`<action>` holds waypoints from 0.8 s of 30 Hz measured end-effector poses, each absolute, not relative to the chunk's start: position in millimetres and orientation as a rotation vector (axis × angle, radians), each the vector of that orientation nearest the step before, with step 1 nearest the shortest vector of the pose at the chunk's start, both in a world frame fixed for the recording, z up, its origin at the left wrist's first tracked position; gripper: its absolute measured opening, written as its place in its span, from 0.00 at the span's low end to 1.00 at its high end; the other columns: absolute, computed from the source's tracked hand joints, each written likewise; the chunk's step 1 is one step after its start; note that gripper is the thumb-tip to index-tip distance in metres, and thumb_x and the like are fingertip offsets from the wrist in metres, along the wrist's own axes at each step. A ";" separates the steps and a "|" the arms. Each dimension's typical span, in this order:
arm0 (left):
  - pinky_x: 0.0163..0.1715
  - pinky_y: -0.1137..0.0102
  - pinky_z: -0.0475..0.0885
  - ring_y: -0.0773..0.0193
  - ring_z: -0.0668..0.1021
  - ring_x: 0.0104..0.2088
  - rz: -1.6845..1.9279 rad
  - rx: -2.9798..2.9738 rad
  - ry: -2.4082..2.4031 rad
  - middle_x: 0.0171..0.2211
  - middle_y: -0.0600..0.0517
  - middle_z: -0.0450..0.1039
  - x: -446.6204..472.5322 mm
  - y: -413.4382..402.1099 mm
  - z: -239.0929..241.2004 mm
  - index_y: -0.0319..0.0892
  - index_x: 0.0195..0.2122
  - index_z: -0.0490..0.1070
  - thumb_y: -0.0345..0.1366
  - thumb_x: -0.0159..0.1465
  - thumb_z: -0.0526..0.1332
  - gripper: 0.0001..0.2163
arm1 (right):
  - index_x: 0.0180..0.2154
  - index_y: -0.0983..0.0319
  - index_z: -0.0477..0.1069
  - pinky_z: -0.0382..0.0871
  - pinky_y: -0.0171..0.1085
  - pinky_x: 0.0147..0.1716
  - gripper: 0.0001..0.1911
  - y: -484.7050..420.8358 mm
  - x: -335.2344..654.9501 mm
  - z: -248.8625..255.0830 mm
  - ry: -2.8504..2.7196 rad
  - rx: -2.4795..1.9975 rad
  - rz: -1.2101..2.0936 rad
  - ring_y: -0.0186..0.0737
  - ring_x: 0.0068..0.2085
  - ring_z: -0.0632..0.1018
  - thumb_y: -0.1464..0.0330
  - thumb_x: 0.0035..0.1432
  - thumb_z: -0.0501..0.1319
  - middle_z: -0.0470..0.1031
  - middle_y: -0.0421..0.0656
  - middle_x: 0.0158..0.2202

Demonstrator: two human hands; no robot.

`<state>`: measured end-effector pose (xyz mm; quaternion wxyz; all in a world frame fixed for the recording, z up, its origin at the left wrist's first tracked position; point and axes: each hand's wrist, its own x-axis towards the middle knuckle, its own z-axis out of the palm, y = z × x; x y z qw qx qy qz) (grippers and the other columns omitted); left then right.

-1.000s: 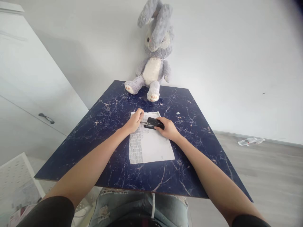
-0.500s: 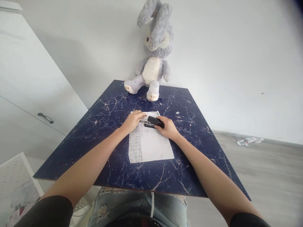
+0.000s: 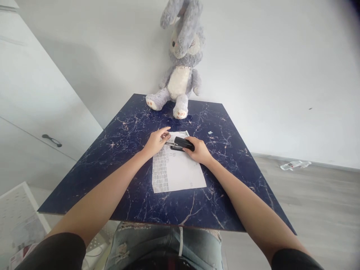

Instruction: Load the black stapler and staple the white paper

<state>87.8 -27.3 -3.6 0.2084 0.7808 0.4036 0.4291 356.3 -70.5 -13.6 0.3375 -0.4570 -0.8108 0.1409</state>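
Observation:
My right hand [image 3: 199, 150] is closed around the black end of a stapler [image 3: 184, 143] above a sheet of paper. The stapler's upper part is lifted away from its base, and a thin metal piece sticks out to the left. My left hand [image 3: 156, 141] is beside that metal end, index finger stretched out and thumb apart from it. Whether the thumb touches the metal is unclear. Beneath both hands lies the white paper [image 3: 185, 173], with rows of grey print down its left side and curled edges.
A blue marbled table [image 3: 120, 198] carries the paper. At its back sits a grey plush rabbit [image 3: 180, 80] against the wall. A small pale scrap [image 3: 210, 132] lies right of the paper. A white cabinet [image 3: 30, 97] stands left; a clear plastic bottle [image 3: 292, 165] lies on the floor.
My left hand's fingers have opened, with the index finger rising away from the stapler's metal end. My right hand keeps its hold on the stapler. The view has shifted slightly.

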 end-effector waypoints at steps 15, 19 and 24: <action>0.48 0.60 0.82 0.56 0.86 0.41 1.019 2.178 0.995 0.42 0.47 0.87 88.8 -32.2 -1.1 0.43 0.43 0.85 0.35 0.63 0.73 0.08 | 0.52 0.58 0.74 0.76 0.50 0.50 0.17 -70.7 356.3 -13.6 -2.124 -1.212 0.369 0.52 0.47 0.82 0.68 0.61 0.67 0.81 0.48 0.47; 0.45 0.63 0.81 0.58 0.86 0.39 0.995 2.186 0.974 0.38 0.49 0.86 88.3 -32.6 1.9 0.44 0.39 0.84 0.33 0.61 0.73 0.05 | 0.52 0.58 0.74 0.76 0.49 0.49 0.17 -71.1 356.0 -13.1 -2.124 -1.225 0.367 0.52 0.47 0.82 0.68 0.61 0.67 0.81 0.48 0.46; 0.42 0.65 0.81 0.60 0.85 0.37 0.980 2.179 0.965 0.37 0.50 0.86 88.1 -31.8 3.3 0.44 0.38 0.83 0.34 0.61 0.74 0.05 | 0.52 0.58 0.74 0.76 0.50 0.50 0.17 -70.5 356.8 -14.4 -2.129 -1.218 0.358 0.53 0.47 0.82 0.68 0.61 0.67 0.81 0.48 0.47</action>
